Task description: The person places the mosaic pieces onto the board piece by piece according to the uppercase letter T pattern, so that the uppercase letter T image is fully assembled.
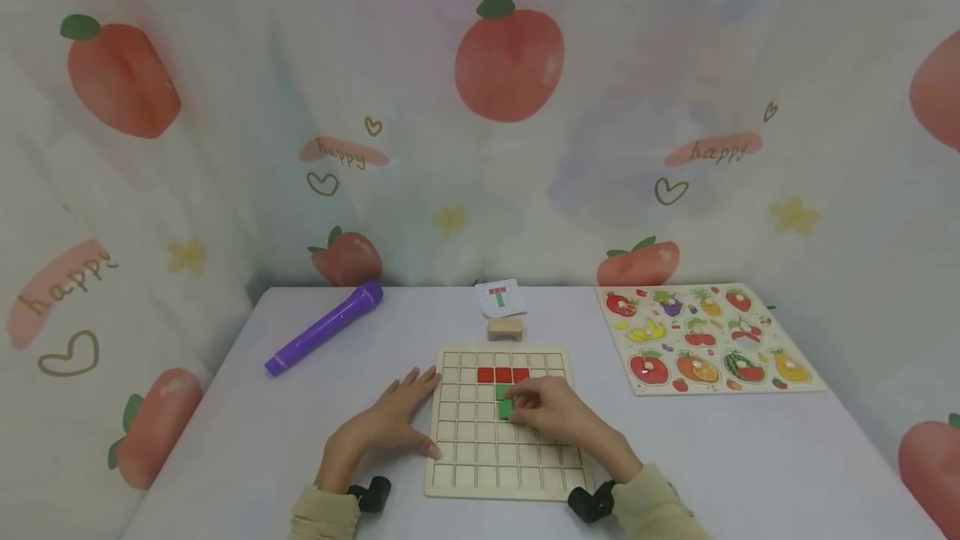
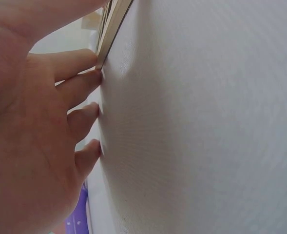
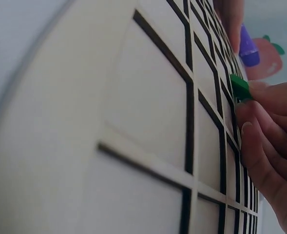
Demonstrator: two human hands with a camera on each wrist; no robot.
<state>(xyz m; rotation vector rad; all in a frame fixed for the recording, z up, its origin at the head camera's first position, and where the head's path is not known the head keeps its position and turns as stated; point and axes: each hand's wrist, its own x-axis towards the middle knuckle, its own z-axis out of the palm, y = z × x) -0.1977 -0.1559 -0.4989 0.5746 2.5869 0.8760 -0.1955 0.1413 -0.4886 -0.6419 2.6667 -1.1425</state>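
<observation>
A wooden grid board [image 1: 465, 473] lies at the middle of the table in the head view. Three red square tiles [image 1: 503, 375] sit side by side in one of its upper rows. Below the middle one is a green tile [image 1: 502, 392]. My right hand [image 1: 558, 413] pinches another green tile [image 3: 240, 87] between thumb and fingers, just under the first, at the board's surface. With spread fingers, my left hand [image 1: 390, 419] rests along the board's left edge, thumb at its lower left side. In the left wrist view the fingertips [image 2: 92, 113] touch the tabletop and board edge.
Behind the board stand a small wooden block [image 1: 505, 329] and a card [image 1: 501, 298] printed with a red and green T pattern. A purple toy microphone [image 1: 326, 330] lies at the back left. A fruit puzzle board [image 1: 705, 340] lies at the right.
</observation>
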